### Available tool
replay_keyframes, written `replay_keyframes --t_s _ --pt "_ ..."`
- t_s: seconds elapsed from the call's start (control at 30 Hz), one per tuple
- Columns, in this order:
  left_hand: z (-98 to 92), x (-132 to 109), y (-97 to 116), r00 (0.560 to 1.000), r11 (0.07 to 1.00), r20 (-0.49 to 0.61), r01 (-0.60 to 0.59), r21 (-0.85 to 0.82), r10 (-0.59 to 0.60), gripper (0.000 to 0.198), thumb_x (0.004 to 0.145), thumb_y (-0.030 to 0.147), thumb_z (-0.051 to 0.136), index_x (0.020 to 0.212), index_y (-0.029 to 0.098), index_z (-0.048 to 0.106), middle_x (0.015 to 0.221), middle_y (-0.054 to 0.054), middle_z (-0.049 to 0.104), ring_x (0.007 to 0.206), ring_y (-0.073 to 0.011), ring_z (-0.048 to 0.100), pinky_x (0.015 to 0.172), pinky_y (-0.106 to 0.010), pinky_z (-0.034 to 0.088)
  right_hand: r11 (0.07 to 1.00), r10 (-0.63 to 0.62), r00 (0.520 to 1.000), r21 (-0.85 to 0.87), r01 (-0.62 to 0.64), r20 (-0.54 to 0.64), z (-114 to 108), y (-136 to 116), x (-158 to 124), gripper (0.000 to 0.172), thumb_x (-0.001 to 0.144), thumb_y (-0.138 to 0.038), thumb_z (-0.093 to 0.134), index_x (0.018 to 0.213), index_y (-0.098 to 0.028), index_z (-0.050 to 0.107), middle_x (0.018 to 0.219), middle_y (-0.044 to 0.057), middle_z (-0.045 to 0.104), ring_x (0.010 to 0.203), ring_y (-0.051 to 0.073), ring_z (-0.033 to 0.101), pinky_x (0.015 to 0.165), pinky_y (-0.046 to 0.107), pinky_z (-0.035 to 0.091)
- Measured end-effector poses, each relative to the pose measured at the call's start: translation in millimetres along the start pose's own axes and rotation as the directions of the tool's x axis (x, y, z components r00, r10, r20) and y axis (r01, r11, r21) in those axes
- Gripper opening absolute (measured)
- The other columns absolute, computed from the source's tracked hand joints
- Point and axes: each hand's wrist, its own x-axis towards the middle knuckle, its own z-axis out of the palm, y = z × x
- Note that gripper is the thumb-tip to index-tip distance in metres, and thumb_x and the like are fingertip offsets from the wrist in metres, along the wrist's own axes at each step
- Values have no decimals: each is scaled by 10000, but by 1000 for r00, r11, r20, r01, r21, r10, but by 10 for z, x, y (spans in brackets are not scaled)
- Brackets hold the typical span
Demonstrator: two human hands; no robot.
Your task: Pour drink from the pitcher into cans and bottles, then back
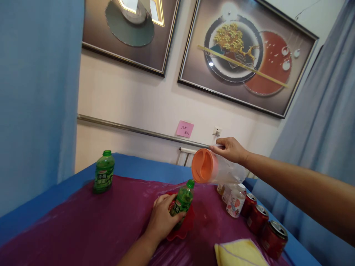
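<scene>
1. Purple sheet point(69, 218): spread out under all the fingers.
2. Pitcher point(226, 171): tipped sideways just below the right hand point(231, 149), fingers clamped on its handle.
3. Green bottle point(184, 197): leaning slightly, left hand point(163, 214) wrapped round it, mouth poking out above the fingers.

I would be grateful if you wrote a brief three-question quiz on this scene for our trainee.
1. Open question: What does the right hand hold, and is it upright or tilted?
2. True or false: The left hand grips the yellow cloth with purple lines.
3. Counting: How many red metal cans can be seen on the right of the picture?

Key:
1. A clear plastic pitcher with an orange lid, tilted well over.
2. False; it grips a green plastic bottle with a dark label.
3. Three.
</scene>
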Motion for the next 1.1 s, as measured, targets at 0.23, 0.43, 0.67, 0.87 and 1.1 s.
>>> replay_keyframes --t_s 0.23,0.43,0.67,0.87,1.1 --pt "-23 -8 34 1000 1000 -5 5 1 -5 629 614 343 851 1216 242 703 1187 -99 664 1141 -301 593 1036 -463 445 1000 15 1000 8 -15 1 4 3 -1 506 845 -559 565 549 -227 324 534 -58 287 529 105 268 521 281 204" --pt "-14 -13 27 1000 1000 -2 22 -5 -22 646 619 339 849 1239 253 689 1201 -90 654 1160 -291 578 1052 -450 436 1000 4 1000 3 -4 -2 6 -10 -1 506 842 -559 562 549 -228 316 530 -58 289 524 104 271 514 276 207" --pt "-12 -5 31 1000 1000 -7 16 -10 -16 631 618 320 848 1227 258 694 1191 -87 656 1148 -291 581 1046 -449 439 1000 4 1000 1 -4 2 19 1 -2 521 848 -571 558 548 -230 302 524 -57 286 523 107 268 517 288 213" --pt "-2 -1 6 1000 1000 -17 -3 -2 3 625 612 337 858 1212 252 704 1179 -92 663 1140 -299 590 1042 -461 440 1000 2 1000 5 -2 12 23 2 -8 526 851 -584 553 553 -229 304 526 -57 291 528 108 268 519 286 215" --pt "-7 5 13 1000 1000 5 4 -1 -4 625 632 331 847 1231 239 694 1210 -107 645 1164 -304 573 1057 -473 427 1000 10 1000 1 -10 11 21 -4 -11 532 854 -599 545 554 -231 306 525 -53 302 527 110 274 522 295 211"
